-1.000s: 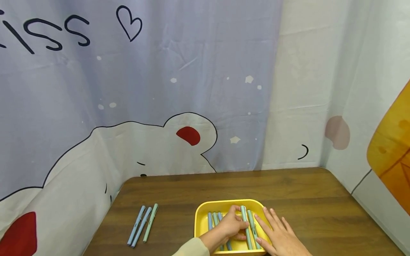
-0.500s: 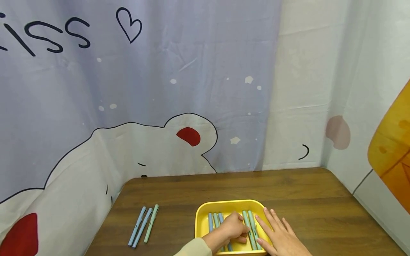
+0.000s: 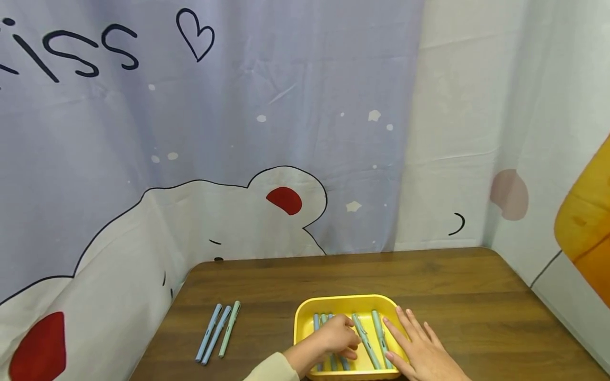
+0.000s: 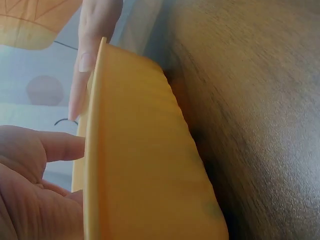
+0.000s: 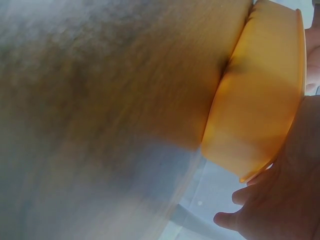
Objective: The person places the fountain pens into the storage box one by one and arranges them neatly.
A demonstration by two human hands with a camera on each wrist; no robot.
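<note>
A yellow tray [image 3: 333, 303] holds several slim capped pens. My left hand [image 3: 335, 336] reaches over it, fingers bent downward, beside a slanted green pen [image 3: 366, 341]; fingertip contact with that pen is unclear. Another green pen [image 3: 382, 339] lies apart, along the right wall. Blue and green pens at the left side, such as a blue pen [image 3: 316, 321], are partly hidden by my left hand and wrist. My right hand [image 3: 421, 349] rests on the tray's right rim with fingers spread. In the left wrist view, the tray wall [image 4: 140, 140] hides my left fingertips.
On the brown wooden table [image 3: 267, 280], left of the tray, lie two blue pens [image 3: 208, 333] and one green pen [image 3: 230, 329], close together. A printed curtain [image 3: 286, 106] hangs behind the table and along its sides.
A second ago my left hand held a green pen above the tray's right part. It was laid beside the other green pen, and now slants with its top shifted left. My right hand stays put.
</note>
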